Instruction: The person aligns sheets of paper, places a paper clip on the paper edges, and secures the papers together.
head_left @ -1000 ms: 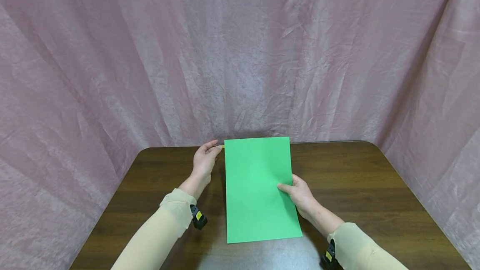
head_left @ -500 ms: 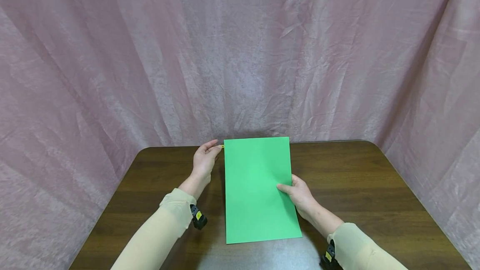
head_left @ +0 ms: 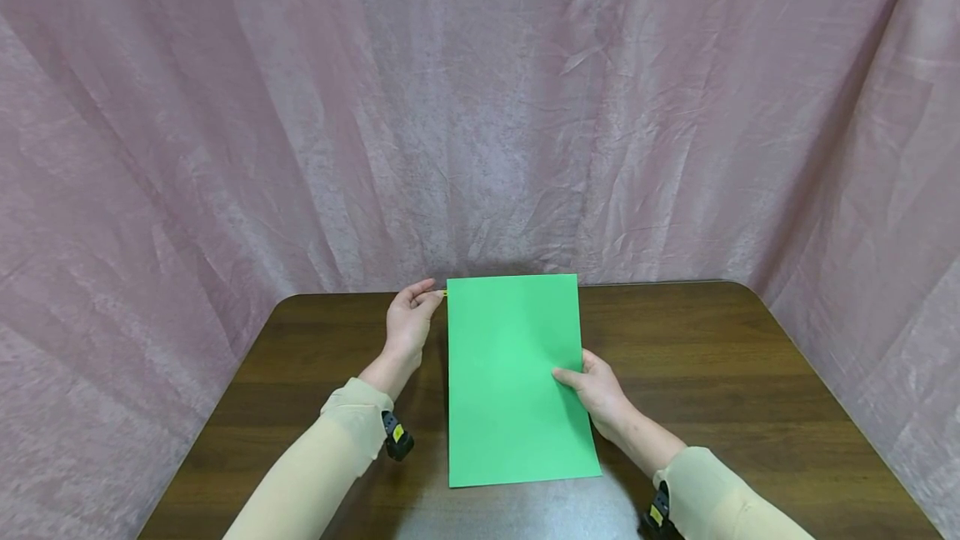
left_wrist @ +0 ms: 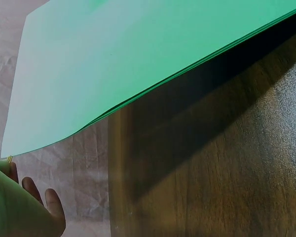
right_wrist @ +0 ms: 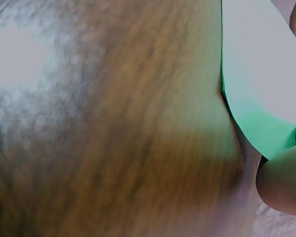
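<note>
Bright green sheets of paper [head_left: 513, 382] are held up over the table; layered edges [left_wrist: 153, 88] show in the left wrist view. My right hand [head_left: 600, 390] grips their right edge, thumb lying on the front face and the other fingers hidden behind. At the upper left edge my left hand [head_left: 408, 323] pinches a small yellow paper clip [head_left: 445, 293] between thumb and forefinger. Only a short bit of the paper clip [left_wrist: 10, 159] shows, right against the paper's edge; how far it reaches over the sheets cannot be seen.
A brown wooden table [head_left: 697, 357] lies beneath, with a bright reflection near its front. Pink curtains [head_left: 480, 107] hang behind the table and at both sides. Each wrist wears a small black camera [head_left: 397, 437].
The green sheets have shifted slightly left, toward my left hand, along with my right hand. Less of the yellow paper clip shows now. My left hand has barely moved.
</note>
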Demonstrator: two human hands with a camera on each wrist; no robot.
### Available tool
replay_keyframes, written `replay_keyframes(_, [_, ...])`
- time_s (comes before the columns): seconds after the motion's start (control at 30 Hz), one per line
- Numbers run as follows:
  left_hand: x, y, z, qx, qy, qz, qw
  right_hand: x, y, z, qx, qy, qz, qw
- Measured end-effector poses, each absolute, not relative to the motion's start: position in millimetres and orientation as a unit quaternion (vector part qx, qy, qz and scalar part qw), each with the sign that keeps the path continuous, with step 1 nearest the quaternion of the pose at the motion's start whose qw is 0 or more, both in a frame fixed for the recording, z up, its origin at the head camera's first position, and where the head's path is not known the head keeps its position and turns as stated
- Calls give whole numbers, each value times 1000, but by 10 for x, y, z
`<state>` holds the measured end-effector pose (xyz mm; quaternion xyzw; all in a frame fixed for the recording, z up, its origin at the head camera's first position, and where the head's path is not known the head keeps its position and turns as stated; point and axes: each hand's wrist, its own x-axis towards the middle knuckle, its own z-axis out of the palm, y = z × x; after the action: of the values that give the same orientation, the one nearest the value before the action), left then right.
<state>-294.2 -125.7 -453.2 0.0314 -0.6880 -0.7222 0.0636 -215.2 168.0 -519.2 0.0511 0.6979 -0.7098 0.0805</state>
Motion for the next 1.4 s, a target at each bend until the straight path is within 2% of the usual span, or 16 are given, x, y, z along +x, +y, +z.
replay_keyframes(1.4, [-2954, -1236, -4556, 60, -665, -744, 37, -2125, 1645, -5189, 37, 691, -716, 91])
